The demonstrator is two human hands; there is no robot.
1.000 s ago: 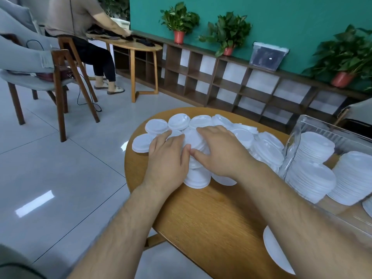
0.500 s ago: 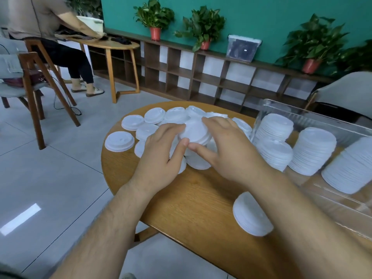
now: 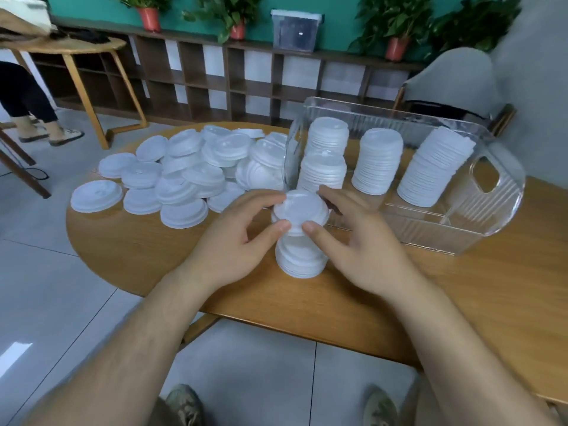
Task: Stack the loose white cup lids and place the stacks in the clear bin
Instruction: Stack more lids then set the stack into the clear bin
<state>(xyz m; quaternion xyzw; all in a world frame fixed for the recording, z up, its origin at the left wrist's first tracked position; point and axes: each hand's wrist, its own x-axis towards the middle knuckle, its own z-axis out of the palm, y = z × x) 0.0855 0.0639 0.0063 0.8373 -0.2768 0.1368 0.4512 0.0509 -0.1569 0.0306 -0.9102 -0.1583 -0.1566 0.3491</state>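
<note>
My left hand and my right hand meet around a short stack of white cup lids on the near part of the wooden counter, just in front of the near left corner of the clear bin. Both grips are closed on the stack's upper lids: each thumb presses the near edge, and my fingers curl round the left and right sides toward the far edge. The stack's base looks to rest on the counter, though I cannot tell whether the top lids are fully seated on those below. The loose lids lie in a wide heap on the far left of the counter, some overlapping and some flat at the heap's left edge, with the rightmost ones up against the bin's left wall. The bin stands on the right of the counter with a cut-out handle in its right end. Inside it are four stacks: two at the left end, one behind the other, a third in the middle, and a fourth leaning at the right. Below the counter's near edge my shoes show on the grey tiled floor. Beyond the counter a low wooden shelf runs along the teal wall, with potted plants and a lidded storage box on top.
</note>
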